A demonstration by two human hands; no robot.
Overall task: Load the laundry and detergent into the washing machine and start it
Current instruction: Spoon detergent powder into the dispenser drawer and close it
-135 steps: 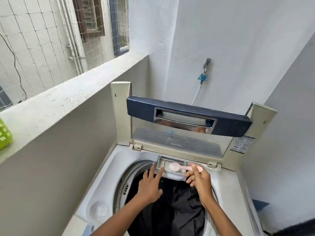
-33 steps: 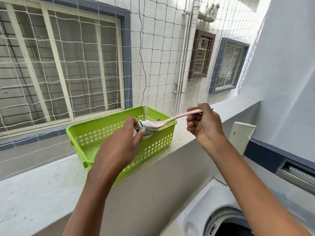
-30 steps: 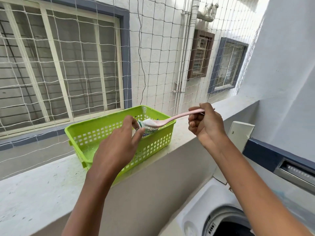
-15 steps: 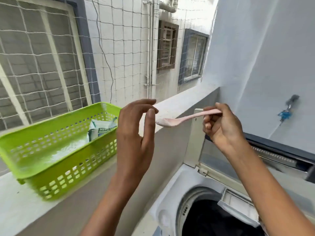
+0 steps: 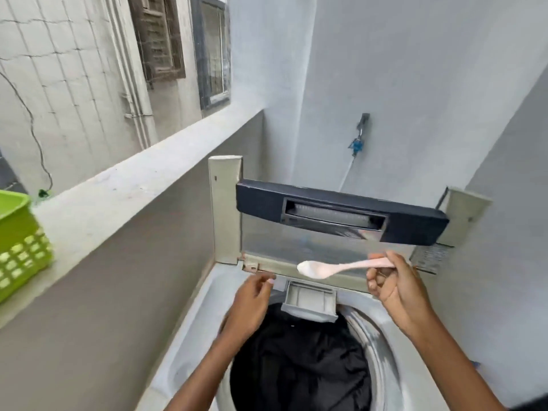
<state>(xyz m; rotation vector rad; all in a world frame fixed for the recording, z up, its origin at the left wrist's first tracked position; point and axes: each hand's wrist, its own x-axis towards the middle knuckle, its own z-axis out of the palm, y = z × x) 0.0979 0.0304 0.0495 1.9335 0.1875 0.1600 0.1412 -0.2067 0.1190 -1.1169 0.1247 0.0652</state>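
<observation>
The right hand [image 5: 394, 287] grips the handle end of a pale pink plastic spoon [image 5: 344, 266], fingers curled round it. The spoon lies nearly level, its long axis running from 3 o'clock to 9 o'clock, bowl toward 9 and heaped with white powder. Straight below the bowl, at 6 o'clock and close, sits the small grey detergent drawer [image 5: 310, 301], pulled out over the mouth of the white top-loading washing machine [image 5: 189, 336]. That is the relation the next move seems to turn on: the bowl hangs a little behind the drawer's open tray, so a short drop toward 6 and a roll of the wrist would likely tip the powder in.

The left hand [image 5: 252, 301] hovers at the drawer's 9 o'clock side, just beside its corner, fingers loosely curled with nothing seen in them — though it is blurred. It is nearer the drawer, but the right hand carries the load.

Crumpled black laundry [image 5: 299, 366] fills the drum, so loading looks done. The lid stands upright at 12 o'clock, its navy handle bar [image 5: 341, 215] above the spoon. A lime-green slotted plastic basket [image 5: 17, 241] rests on the concrete ledge [image 5: 124, 188] far off at 9 o'clock.
</observation>
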